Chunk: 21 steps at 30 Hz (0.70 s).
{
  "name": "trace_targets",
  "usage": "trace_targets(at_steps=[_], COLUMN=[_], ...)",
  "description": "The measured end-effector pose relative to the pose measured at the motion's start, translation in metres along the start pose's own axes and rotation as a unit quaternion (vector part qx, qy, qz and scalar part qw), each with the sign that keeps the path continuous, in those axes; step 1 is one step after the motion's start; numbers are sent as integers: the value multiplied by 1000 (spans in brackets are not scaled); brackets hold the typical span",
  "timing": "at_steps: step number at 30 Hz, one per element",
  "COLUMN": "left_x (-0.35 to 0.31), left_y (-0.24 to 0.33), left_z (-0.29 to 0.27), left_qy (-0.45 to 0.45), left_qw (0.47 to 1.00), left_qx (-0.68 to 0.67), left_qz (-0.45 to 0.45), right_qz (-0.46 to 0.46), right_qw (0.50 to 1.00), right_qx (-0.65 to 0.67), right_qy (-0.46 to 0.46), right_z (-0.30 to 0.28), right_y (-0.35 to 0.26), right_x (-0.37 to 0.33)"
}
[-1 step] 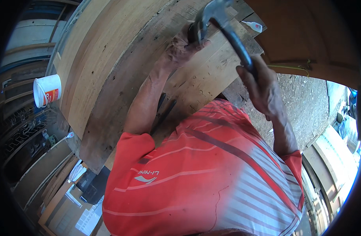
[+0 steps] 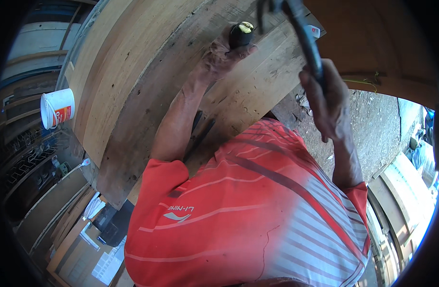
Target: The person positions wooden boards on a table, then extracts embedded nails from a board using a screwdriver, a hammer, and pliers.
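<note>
My left hand [image 2: 219, 60] is closed around a dark round tool handle [image 2: 241, 37], its pale yellow end facing up, over the wooden workbench [image 2: 157, 91]. The lower part of that tool is hidden by the hand, so its kind does not show. My right hand [image 2: 328, 100] grips the shaft of a claw hammer [image 2: 305, 40]. Its metal head is raised at the top edge, partly cut off and smeared by motion, to the right of the handle and apart from it. Two dark slim bars [image 2: 200, 136] lie on the wood beside my left forearm.
A white bucket [image 2: 59, 109] with a red-orange label stands off the bench's left side. Part of a small white bottle [image 2: 314, 31] shows behind the hammer. A brown wooden panel [image 2: 377, 43] rises at the upper right. Boards [image 2: 391, 205] are stacked at right.
The hammer has gone up and to the right with my right hand, away from the handle. The handle's pale end is now uncovered. My left hand has stayed in place.
</note>
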<state>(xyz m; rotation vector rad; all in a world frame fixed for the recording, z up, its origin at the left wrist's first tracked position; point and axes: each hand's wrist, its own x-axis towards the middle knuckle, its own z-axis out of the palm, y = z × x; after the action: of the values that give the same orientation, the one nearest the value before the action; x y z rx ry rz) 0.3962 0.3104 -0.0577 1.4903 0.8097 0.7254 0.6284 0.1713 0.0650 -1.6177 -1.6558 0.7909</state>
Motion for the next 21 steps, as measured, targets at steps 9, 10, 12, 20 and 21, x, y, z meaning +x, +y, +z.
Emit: trace_targets(at_steps=[9, 10, 12, 20, 21], left_x=[14, 15, 23, 24, 26], left_y=[-8, -9, -11, 0, 3], left_z=[-1, -3, -5, -17, -15], left_qy=[4, -5, -14, -70, -69], left_qw=[999, 999, 998, 997, 997], left_qx=[40, 9, -23, 0, 1], left_qz=[24, 39, 56, -23, -24], right_qz=[10, -10, 32, 137, 137], right_qw=[993, 988, 990, 987, 987], right_qx=[-80, -117, -68, 72, 73], right_qy=[-86, -100, -117, 49, 48], right_z=[15, 24, 20, 0, -2], right_y=[23, 24, 16, 28, 29], right_x=[3, 9, 6, 12, 13])
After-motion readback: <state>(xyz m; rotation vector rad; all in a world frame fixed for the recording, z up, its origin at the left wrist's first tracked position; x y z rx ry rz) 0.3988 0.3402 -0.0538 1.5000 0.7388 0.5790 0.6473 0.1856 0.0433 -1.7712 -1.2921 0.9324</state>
